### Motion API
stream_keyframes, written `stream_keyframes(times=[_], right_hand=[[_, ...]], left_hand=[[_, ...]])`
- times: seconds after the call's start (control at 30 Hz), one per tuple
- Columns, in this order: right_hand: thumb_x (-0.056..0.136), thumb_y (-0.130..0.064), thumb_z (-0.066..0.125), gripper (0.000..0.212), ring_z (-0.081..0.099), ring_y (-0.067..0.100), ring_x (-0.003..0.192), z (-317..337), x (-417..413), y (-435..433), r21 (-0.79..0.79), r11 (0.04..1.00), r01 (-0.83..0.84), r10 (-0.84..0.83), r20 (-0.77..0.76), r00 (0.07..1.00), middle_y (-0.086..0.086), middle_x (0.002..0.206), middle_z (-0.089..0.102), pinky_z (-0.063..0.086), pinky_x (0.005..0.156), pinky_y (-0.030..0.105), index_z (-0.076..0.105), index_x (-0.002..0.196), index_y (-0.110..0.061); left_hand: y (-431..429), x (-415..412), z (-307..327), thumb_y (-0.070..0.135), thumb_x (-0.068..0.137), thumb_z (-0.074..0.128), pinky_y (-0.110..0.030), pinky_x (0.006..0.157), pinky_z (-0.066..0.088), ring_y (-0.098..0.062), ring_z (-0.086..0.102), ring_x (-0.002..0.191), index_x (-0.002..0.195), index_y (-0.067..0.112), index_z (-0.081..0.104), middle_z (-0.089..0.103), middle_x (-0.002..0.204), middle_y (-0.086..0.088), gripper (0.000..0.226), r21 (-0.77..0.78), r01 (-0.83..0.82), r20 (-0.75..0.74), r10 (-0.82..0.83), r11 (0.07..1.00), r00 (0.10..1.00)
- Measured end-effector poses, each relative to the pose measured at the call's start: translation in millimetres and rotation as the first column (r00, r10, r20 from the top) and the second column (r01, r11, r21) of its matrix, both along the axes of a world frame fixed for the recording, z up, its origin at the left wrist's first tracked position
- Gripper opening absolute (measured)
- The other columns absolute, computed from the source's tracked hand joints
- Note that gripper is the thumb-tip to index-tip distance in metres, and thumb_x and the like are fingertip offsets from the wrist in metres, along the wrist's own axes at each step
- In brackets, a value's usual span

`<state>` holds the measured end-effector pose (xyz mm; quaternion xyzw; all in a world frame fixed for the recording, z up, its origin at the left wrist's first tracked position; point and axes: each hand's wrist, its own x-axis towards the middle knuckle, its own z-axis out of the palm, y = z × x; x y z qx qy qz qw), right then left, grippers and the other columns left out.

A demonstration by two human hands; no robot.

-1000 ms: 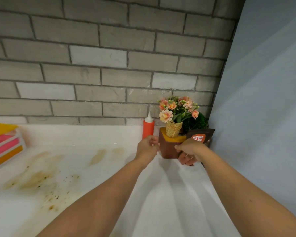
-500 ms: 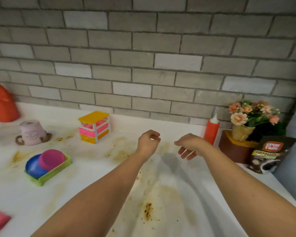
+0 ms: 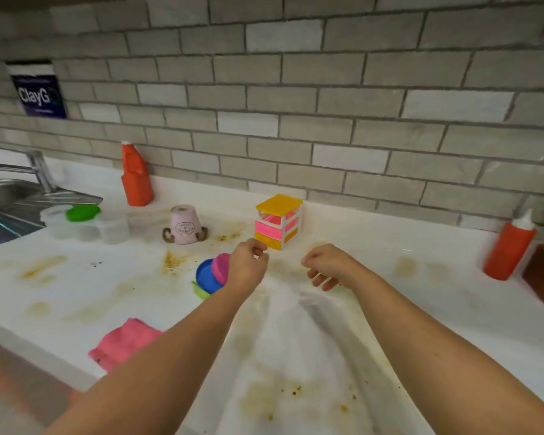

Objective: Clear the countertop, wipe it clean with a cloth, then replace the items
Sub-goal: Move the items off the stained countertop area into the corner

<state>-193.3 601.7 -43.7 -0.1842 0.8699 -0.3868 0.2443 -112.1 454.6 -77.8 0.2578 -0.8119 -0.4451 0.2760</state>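
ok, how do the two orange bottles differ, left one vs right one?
Left bottle has a broad body tapering to a narrow neck; right bottle is a slim cylinder. Right bottle carries a big white nozzle; left bottle's cap is tiny. Both orange, upright, by the wall.

Dark blue sign (image 3: 39, 93) on brick wall reads "ClayG"; pink cup (image 3: 185, 225) label too blurred.
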Motion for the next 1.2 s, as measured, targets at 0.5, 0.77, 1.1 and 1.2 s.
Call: stream_keyframes(times=[0.5,0.77,1.1,1.2], right_hand=[[0.094,-0.025,0.052,0.024,0.056,0.018,0.066,-32.7,46.7,-76.1,0.044,0.999,-0.012,0.009,0.056,0.998,0.010,0.094,0.059,0.047,0.053,0.026,0.059,0.109,-0.008],[0.093,-0.024,0.053,0.025,0.055,0.017,0.062,-39.0,44.5,-61.4,0.053,0.998,0.046,-0.049,0.056,0.997,0.008,0.087,0.058,0.046,0.053,0.026,0.060,0.109,-0.006],[0.094,-0.024,0.053,0.031,0.056,0.019,0.066,-42.3,42.1,-43.5,-0.021,0.994,0.111,-0.109,0.057,0.992,0.005,0.083,0.054,0.047,0.054,0.026,0.055,0.119,-0.006],[0.095,-0.027,0.050,0.042,0.059,0.024,0.081,-44.6,38.4,-36.5,-0.106,0.978,0.183,-0.183,0.009,0.983,0.009,0.107,0.055,0.049,0.057,0.026,0.044,0.133,-0.011]], left_hand=[[-86.2,45.6,-62.6,0.017,0.086,0.059,-0.028,0.041,0.043,-0.021,0.052,0.050,0.102,0.002,0.046,0.057,0.082,-0.015,0.026,0.413,-0.248,0.317,0.118,0.876,0.941],[-92.0,42.9,-67.4,0.006,0.088,0.046,-0.027,0.046,0.048,-0.022,0.054,0.046,0.077,0.005,0.047,0.058,0.071,-0.015,0.011,0.417,-0.235,0.329,0.095,0.878,0.940],[-77.1,35.8,-51.6,0.010,0.087,0.055,-0.042,0.076,0.056,-0.032,0.065,0.070,0.073,0.008,0.044,0.059,0.082,-0.018,0.018,0.373,-0.134,0.337,0.001,0.918,0.942],[-61.0,29.5,-40.6,0.010,0.089,0.054,-0.033,0.062,0.057,-0.017,0.059,0.038,0.077,0.009,0.043,0.059,0.071,-0.012,0.016,0.406,-0.045,0.332,-0.102,0.913,0.938]])
